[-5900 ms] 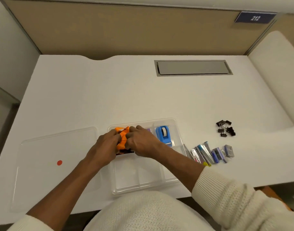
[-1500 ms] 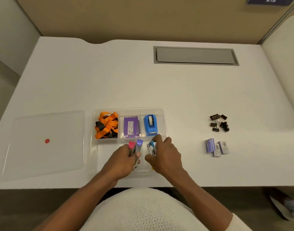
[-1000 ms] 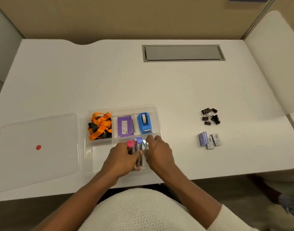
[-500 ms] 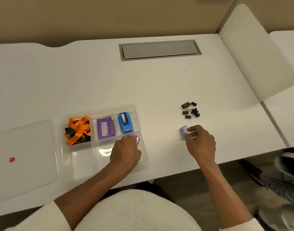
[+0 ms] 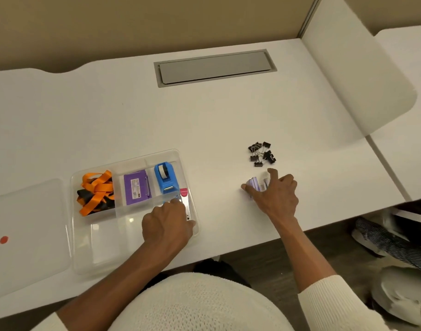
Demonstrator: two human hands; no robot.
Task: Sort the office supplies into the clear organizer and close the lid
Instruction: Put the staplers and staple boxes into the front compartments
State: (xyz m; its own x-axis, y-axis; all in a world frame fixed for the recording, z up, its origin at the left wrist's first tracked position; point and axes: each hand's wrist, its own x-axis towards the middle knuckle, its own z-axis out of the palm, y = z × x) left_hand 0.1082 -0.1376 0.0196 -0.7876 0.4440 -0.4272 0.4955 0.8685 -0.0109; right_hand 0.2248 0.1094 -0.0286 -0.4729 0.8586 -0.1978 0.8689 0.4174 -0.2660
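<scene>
The clear organizer (image 5: 87, 244) lies open near the desk's front edge. Its back compartments hold orange lanyards (image 5: 97, 191), a purple box (image 5: 136, 187) and a blue tape dispenser (image 5: 164, 177). My left hand (image 5: 167, 223) rests in the front right compartment on the small staplers (image 5: 185, 199), mostly hiding them; a pink end shows. My right hand (image 5: 277, 193) is closed around the small purple staple boxes (image 5: 255, 185) on the desk, right of the organizer. Several black binder clips (image 5: 261, 154) lie just beyond that hand. The clear lid (image 5: 25, 235) with a red dot lies left of the organizer.
A grey cable hatch (image 5: 214, 68) is set into the desk at the back. A white divider panel (image 5: 355, 75) rises at the right edge. Beyond the desk's right front corner, shoes and striped fabric (image 5: 391, 244) show on the floor.
My right hand left the organizer, reached right and closed its fingers over the staple boxes. My left hand stayed on the staplers in the front compartment. The view swung to the right.
</scene>
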